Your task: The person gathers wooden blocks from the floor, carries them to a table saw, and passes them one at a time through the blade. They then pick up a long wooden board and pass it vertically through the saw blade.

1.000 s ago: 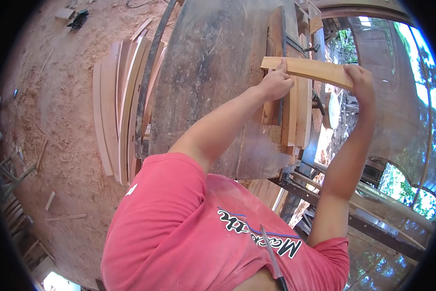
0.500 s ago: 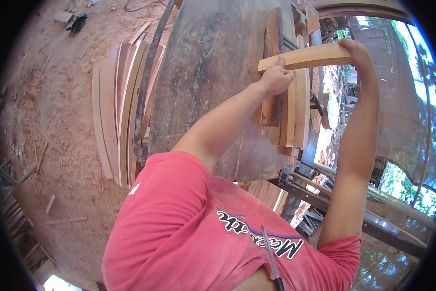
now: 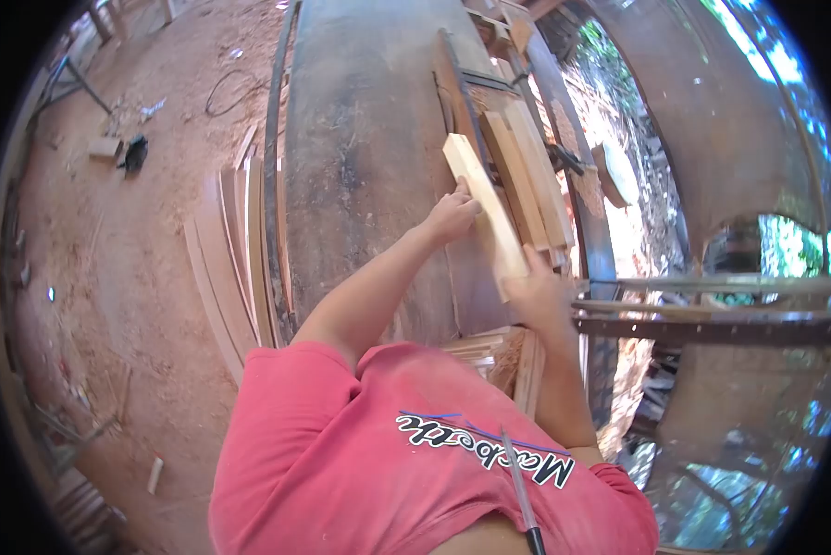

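Observation:
A pale, squared wooden piece (image 3: 486,208) slants over the worn wooden work table (image 3: 360,139), its far end pointing up and away from me. My left hand (image 3: 453,214) is closed on its left side near the middle, fingers against the wood. Blurred by motion, my right hand (image 3: 538,292) grips the near end. Just right of the wooden piece lie several similar lengths of wood (image 3: 528,176), side by side. A dark upright wooden guide (image 3: 454,88) runs along the table beyond the far end of the held piece.
Curved boards (image 3: 235,250) lean against the table's left edge. Sawdust-covered ground (image 3: 138,305) spreads out to the left, with a dark object (image 3: 134,153) on it. A metal rail (image 3: 702,328) crosses on the right. More wood (image 3: 489,347) lies close in front of my shirt.
The wooden piece has swung from lying crosswise to pointing away from me. My right hand has come down and inward with its end; my left hand has shifted left and nearer.

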### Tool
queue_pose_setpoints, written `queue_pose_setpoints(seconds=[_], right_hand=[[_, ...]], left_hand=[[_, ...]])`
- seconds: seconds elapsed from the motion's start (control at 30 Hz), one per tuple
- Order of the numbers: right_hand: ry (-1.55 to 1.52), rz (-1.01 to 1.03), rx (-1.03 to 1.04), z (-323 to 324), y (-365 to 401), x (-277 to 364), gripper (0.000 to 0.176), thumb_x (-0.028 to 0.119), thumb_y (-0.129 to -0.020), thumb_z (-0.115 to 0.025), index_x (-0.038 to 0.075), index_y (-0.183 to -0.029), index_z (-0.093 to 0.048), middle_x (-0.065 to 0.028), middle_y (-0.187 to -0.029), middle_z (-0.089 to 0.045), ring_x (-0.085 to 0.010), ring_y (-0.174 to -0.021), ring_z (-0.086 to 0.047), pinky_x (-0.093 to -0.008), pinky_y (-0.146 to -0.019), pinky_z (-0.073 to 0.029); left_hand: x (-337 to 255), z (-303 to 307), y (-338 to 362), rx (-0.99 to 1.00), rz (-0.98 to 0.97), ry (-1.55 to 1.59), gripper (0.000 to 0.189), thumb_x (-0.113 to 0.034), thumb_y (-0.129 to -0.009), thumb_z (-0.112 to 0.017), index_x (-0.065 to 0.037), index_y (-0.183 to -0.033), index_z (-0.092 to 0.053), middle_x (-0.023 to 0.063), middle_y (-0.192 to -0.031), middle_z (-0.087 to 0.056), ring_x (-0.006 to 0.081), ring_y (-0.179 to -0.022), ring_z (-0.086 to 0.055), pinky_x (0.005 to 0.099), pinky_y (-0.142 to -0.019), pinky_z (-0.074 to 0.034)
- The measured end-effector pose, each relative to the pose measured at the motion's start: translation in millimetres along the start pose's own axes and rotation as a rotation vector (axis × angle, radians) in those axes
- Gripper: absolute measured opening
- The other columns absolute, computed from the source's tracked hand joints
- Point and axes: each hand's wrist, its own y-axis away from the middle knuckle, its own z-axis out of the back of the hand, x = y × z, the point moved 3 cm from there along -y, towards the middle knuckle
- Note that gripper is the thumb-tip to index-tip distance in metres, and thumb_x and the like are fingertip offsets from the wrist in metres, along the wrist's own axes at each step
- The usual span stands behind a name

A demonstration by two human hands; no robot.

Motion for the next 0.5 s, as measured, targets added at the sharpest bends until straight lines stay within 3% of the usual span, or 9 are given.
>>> queue_pose_setpoints(seconds=[0.03, 0.13, 0.2, 0.23, 0.3, 0.33, 0.4, 0.43, 0.5], right_hand=[[-0.154, -0.131, 0.087, -16.8, 15.9, -0.5, 0.065, 0.035, -0.08, -0.065, 0.002, -0.134, -0.052, -0.0315, -0.1, -0.066, -0.0458, -0.098, -0.064, -0.0518, -0.087, -0.05], [-0.206, -0.191, 0.09, -73.1, 56.0, -30.2, 0.059, 0.032, -0.078, -0.066, 0.002, -0.127, -0.056, -0.0295, -0.095, -0.067, -0.0472, -0.095, -0.064, -0.0537, -0.083, -0.05], [-0.215, -0.213, 0.171, -91.6, 80.0, -39.9, 0.052, 0.029, -0.074, -0.07, 0.0, -0.116, -0.058, -0.0288, -0.094, -0.067, -0.0457, -0.096, -0.064, -0.0519, -0.084, -0.05], [-0.253, -0.248, 0.162, -96.0, 91.4, -45.8, 0.052, 0.029, -0.074, -0.07, 0.0, -0.116, -0.058, -0.0288, -0.094, -0.067, -0.0457, -0.096, -0.064, -0.0519, -0.084, -0.05], [-0.434, -0.279, 0.131, -103.3, 116.0, -65.2, 0.049, 0.026, -0.069, -0.074, -0.001, -0.107, -0.059, -0.0288, -0.1, -0.066, -0.0435, -0.1, -0.063, -0.0499, -0.086, -0.05], [-0.468, -0.26, 0.107, -111.1, 127.4, -76.9, 0.056, 0.024, -0.067, -0.073, 0.0, -0.115, -0.058, -0.0253, -0.104, -0.066, -0.0392, -0.1, -0.064, -0.0429, -0.086, -0.05], [-0.56, -0.405, 0.16, -120.8, 154.0, -106.4, 0.058, 0.023, -0.066, -0.072, 0.0, -0.117, -0.057, -0.0249, -0.107, -0.065, -0.0381, -0.102, -0.064, -0.0422, -0.087, -0.05], [-0.621, -0.503, 0.229, -126.0, 167.6, -121.0, 0.06, 0.022, -0.064, -0.072, 0.0, -0.118, -0.056, -0.0245, -0.11, -0.064, -0.0369, -0.103, -0.064, -0.0416, -0.088, -0.05], [-0.706, -0.356, 0.019, -146.3, 198.5, -156.9, 0.063, 0.021, -0.064, -0.072, -0.001, -0.121, -0.055, -0.0209, -0.109, -0.065, -0.0336, -0.1, -0.064, -0.0404, -0.089, -0.05]], left_hand=[[-2.2, -4.1, 11.7, 0.032, -0.011, -0.02, 0.052, -0.03, -0.089, -0.047, 0.013, -0.114, -0.061, 0.0356, -0.14, -0.043, 0.0455, -0.125, -0.051, 0.0407, -0.108, -0.037], [5.1, -25.7, 40.8, 0.136, 0.138, -0.097, 0.05, -0.029, -0.089, -0.049, 0.015, -0.109, -0.062, 0.0376, -0.127, -0.053, 0.0451, -0.115, -0.057, 0.0405, -0.099, -0.043], [17.4, -47.6, 61.3, 0.088, -0.168, -0.414, 0.045, -0.028, -0.088, -0.05, 0.012, -0.103, -0.065, 0.0363, -0.107, -0.061, 0.0444, -0.098, -0.063, 0.0433, -0.091, -0.047], [5.2, -51.1, 73.6, 0.135, -0.182, -0.433, 0.045, -0.028, -0.088, -0.05, 0.012, -0.103, -0.065, 0.0363, -0.107, -0.061, 0.0444, -0.098, -0.063, 0.0433, -0.091, -0.047], [-14.5, -55.3, 95.8, 0.187, 0.134, -0.224, 0.042, -0.027, -0.088, -0.05, 0.008, -0.106, -0.066, 0.0321, -0.087, -0.064, 0.0405, -0.084, -0.066, 0.041, -0.081, -0.05], [-26.6, -58.7, 108.0, 0.24, 0.121, -0.249, 0.042, -0.027, -0.088, -0.05, 0.008, -0.106, -0.066, 0.0321, -0.087, -0.064, 0.0405, -0.084, -0.066, 0.041, -0.081, -0.05], [-46.2, -64.3, 125.8, 0.334, 0.19, -0.167, 0.039, -0.028, -0.09, -0.05, 0.008, -0.08, -0.064, 0.0394, -0.1, -0.06, 0.0466, -0.084, -0.064, 0.0448, -0.084, -0.052], [-53.8, -66.6, 126.0, 0.379, 0.182, -0.191, 0.039, -0.028, -0.09, -0.05, 0.008, -0.08, -0.064, 0.0394, -0.1, -0.06, 0.0466, -0.084, -0.064, 0.0448, -0.084, -0.052], [-67.3, -72.5, 126.6, 0.411, 0.073, -0.042, 0.037, -0.026, -0.088, -0.055, 0.008, -0.082, -0.066, 0.0315, -0.078, -0.064, 0.0365, -0.068, -0.067, 0.0405, -0.07, -0.053]])
